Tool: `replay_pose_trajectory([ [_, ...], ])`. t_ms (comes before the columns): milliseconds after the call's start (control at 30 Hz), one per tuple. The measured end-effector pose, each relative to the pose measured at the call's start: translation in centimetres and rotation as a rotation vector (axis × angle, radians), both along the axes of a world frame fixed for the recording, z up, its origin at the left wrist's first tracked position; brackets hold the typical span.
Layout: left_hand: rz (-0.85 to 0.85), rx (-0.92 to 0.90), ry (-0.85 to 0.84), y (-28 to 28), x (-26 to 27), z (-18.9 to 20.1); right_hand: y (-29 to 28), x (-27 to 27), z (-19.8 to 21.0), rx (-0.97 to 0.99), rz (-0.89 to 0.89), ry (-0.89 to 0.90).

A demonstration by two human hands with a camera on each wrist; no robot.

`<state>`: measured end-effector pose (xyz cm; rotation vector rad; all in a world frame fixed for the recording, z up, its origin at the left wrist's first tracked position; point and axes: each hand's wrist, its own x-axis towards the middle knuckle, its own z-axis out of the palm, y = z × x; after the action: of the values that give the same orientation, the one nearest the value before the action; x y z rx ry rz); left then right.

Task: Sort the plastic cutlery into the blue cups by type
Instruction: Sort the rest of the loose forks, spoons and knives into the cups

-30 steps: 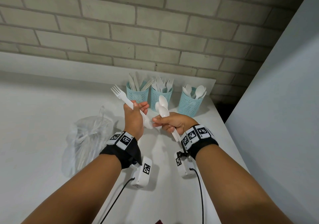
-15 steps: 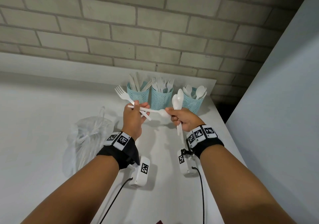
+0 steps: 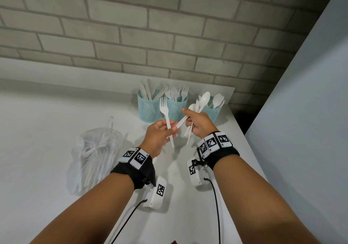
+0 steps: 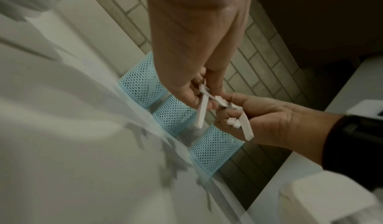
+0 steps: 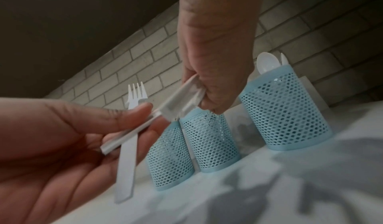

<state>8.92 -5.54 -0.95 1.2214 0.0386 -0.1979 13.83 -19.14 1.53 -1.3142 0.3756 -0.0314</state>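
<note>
My left hand (image 3: 168, 130) grips a white plastic fork (image 3: 163, 104) upright, tines up, in front of the middle cup. Its thumb also pinches the handle end of one white spoon (image 3: 181, 121), which slants up to my right hand (image 3: 189, 114). My right hand grips several white spoons (image 3: 203, 99), bowls up and handles hanging below the fist (image 4: 245, 126). Three blue mesh cups stand by the brick wall: the knife cup (image 3: 148, 109), the fork cup (image 3: 177, 110) and the spoon cup (image 3: 214, 112). In the right wrist view the fork (image 5: 131, 134) crosses the spoon handle (image 5: 143, 127).
A clear plastic bag (image 3: 94, 155) holding more white cutlery lies on the white table (image 3: 47, 121) to the left of my hands. The table's right edge (image 3: 243, 136) runs next to a grey panel (image 3: 301, 112). The brick wall (image 3: 131, 36) stands right behind the cups.
Both hands have risen toward the cups. The fork has swung from leaning left to upright. The single spoon, level before, now slants up into my right hand's grip.
</note>
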Motion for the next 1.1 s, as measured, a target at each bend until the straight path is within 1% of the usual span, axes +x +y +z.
replay_pose_trajectory([
  [100, -0.066, -0.014, 0.013, -0.3, -0.1, 0.2, 0.5, 0.0, 0.0, -0.076, -0.038, 0.02],
  [167, -0.102, -0.046, 0.04, -0.6, -0.2, 0.4, 0.9, -0.1, 0.3, -0.082, -0.064, 0.015],
  [300, -0.045, -0.093, 0.158, -0.9, 0.2, 0.3, 1.2, -0.4, 1.6, 0.049, -0.169, -0.09],
  [400, 0.009, -0.152, 0.216, -0.7, 0.2, 0.2, 1.3, -0.5, 2.3, 0.176, -0.188, -0.157],
  [467, -0.009, -0.229, 0.248, -0.5, 0.1, 0.4, 1.5, -0.6, 2.7, 0.198, -0.2, -0.201],
  [500, -0.034, -0.257, 0.26, -0.5, 0.0, 0.6, 1.6, -0.6, 2.9, 0.176, -0.202, -0.222],
  [633, -0.116, -0.326, 0.284, -0.5, -0.2, 1.2, 2.3, -1.2, 3.6, 0.033, -0.153, -0.327],
  [767, -0.124, -0.417, 0.3, -0.5, -0.2, 1.5, 3.2, -1.7, 4.3, -0.042, -0.032, -0.42],
  [867, -0.105, -0.477, 0.315, -0.4, 0.0, 1.8, 3.6, -2.2, 4.1, -0.137, 0.095, -0.403],
  [933, -0.073, -0.499, 0.317, -0.4, -0.1, 2.0, 3.8, -2.4, 3.7, -0.172, 0.15, -0.382],
  [1033, -0.036, -0.488, 0.32, -0.3, -0.1, 2.2, 3.8, -2.2, 3.6, -0.194, 0.155, -0.396],
  [1100, -0.032, -0.469, 0.328, -0.3, -0.1, 2.2, 3.9, -2.2, 3.7, -0.167, 0.151, -0.399],
])
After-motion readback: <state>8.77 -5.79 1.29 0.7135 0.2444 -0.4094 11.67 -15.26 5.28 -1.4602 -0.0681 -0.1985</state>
